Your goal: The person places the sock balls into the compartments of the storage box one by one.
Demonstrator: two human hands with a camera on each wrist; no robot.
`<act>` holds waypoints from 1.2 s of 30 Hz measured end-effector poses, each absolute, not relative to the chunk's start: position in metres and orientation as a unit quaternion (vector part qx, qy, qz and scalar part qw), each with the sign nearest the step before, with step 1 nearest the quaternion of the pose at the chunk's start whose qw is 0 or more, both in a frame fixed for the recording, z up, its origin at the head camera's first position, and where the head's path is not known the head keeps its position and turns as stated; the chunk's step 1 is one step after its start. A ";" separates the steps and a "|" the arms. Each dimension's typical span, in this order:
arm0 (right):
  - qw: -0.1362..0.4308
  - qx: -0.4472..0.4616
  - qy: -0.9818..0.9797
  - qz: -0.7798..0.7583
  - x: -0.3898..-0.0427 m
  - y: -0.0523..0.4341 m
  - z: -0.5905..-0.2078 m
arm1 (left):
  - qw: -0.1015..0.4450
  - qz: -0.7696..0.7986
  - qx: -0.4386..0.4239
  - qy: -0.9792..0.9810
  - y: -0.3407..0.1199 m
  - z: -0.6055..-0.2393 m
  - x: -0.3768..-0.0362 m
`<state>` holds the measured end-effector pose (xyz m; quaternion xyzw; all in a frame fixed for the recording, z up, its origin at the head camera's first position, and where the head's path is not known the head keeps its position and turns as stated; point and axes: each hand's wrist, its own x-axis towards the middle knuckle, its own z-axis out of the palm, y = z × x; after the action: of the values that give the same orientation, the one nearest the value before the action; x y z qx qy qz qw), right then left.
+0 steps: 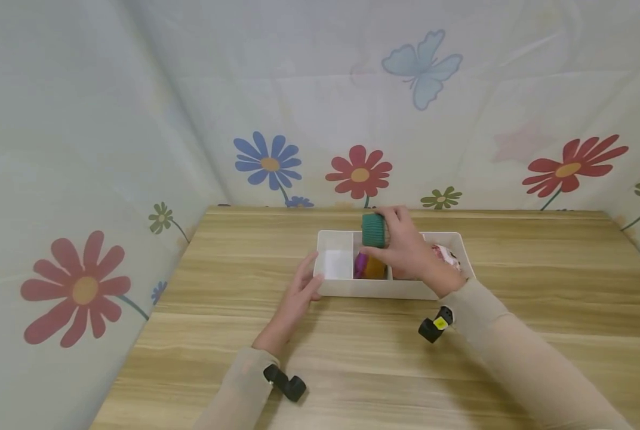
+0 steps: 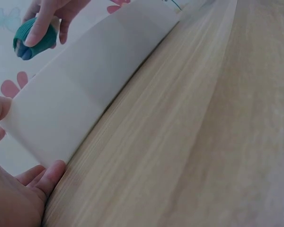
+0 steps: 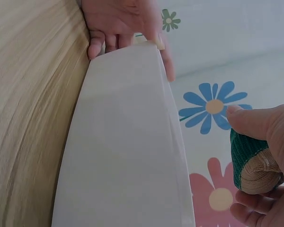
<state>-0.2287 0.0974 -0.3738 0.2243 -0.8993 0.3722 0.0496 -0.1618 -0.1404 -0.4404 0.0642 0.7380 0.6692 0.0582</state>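
A white divided box sits on the wooden table. My right hand grips a rolled green sock bundle above the box's middle part; the green bundle has a beige end, and shows as a green bundle from the left wrist. My left hand rests with straight fingers against the box's left end; its fingers lie on the box corner. A purple roll and an orange roll lie in the middle compartment. A pink patterned roll lies at the right end, partly hidden by my hand.
The box's left compartment shows only white floor. Flower-patterned walls close in the table at the back and on the left. Bare wood lies in front of the box and to its right.
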 end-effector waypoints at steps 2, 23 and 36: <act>0.053 0.228 -0.899 0.371 -0.228 0.094 -0.374 | 0.060 0.668 0.064 0.739 -0.140 -0.440 -0.162; 0.089 0.266 -0.890 0.359 -0.230 0.068 -0.382 | 0.056 0.664 0.058 0.743 -0.139 -0.437 -0.160; 0.076 0.267 -0.885 0.375 -0.230 0.049 -0.392 | 0.061 0.658 0.064 0.748 -0.139 -0.436 -0.160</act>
<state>-0.2301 0.0494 -0.3924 0.2668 -0.8847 0.3746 0.0763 -0.1602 -0.1391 -0.4360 0.0638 0.7479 0.6580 0.0607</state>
